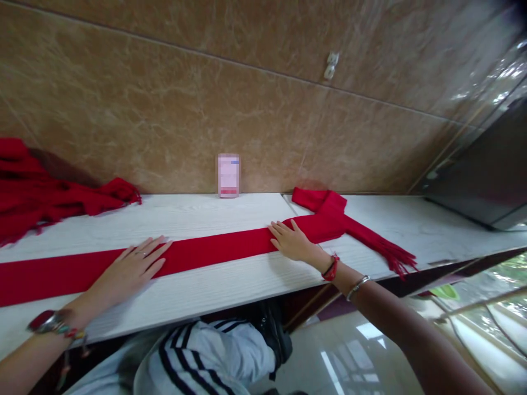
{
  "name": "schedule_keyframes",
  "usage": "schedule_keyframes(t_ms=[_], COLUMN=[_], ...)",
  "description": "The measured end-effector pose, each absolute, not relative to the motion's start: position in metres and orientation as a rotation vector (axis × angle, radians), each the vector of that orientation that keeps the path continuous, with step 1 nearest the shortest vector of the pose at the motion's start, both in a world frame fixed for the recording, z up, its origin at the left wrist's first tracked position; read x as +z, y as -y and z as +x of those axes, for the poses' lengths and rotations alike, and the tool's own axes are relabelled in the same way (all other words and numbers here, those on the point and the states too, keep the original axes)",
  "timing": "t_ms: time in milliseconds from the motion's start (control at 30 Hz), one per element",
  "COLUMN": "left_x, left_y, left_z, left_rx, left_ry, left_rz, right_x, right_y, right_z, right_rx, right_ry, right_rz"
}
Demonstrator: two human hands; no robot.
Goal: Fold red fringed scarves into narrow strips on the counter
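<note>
A long red scarf (214, 253) lies flat in a narrow folded band along the white table (230, 288). My left hand (132, 269) rests flat on the band at the left, fingers stretched out. My right hand (290, 241) lies flat on the band further right, fingers spread. Beyond my right hand the scarf bends into a folded kink (325, 204), and its fringed end (391, 255) trails toward the table's front edge.
Another red scarf (45, 195) lies bunched at the far left of the table. A small pink card (228, 175) stands against the brown tiled wall. A dark box (486, 181) sits at the right end. Below the table edge are my striped clothes and shiny floor.
</note>
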State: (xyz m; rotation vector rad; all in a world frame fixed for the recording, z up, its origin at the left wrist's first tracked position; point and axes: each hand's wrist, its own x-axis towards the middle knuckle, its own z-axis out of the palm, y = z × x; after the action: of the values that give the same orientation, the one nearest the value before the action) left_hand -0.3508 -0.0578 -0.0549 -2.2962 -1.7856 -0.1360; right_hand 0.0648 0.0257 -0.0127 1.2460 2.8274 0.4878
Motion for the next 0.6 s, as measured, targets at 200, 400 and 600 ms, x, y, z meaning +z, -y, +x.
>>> schedule_keyframes(t_ms=[200, 400, 600], left_x=[-0.057, -0.052, -0.020], left_y=[0.055, 0.053, 0.023], left_z=[-0.350, -0.352, -0.289], left_rx=[-0.129, -0.059, -0.128], left_ry=[1.773, 1.901, 1.850], left_rz=[-2.286, -2.315, -2.420], right_x=[-0.008, -0.011, 0.011], right_y=[-0.044, -0.066, -0.066], right_z=[0.130, 0.187, 0.120], right_rx=[0.515, 0.535, 0.530], right_ry=[-2.709, -2.544, -2.861], right_rz=[1.388, 1.618, 1.421])
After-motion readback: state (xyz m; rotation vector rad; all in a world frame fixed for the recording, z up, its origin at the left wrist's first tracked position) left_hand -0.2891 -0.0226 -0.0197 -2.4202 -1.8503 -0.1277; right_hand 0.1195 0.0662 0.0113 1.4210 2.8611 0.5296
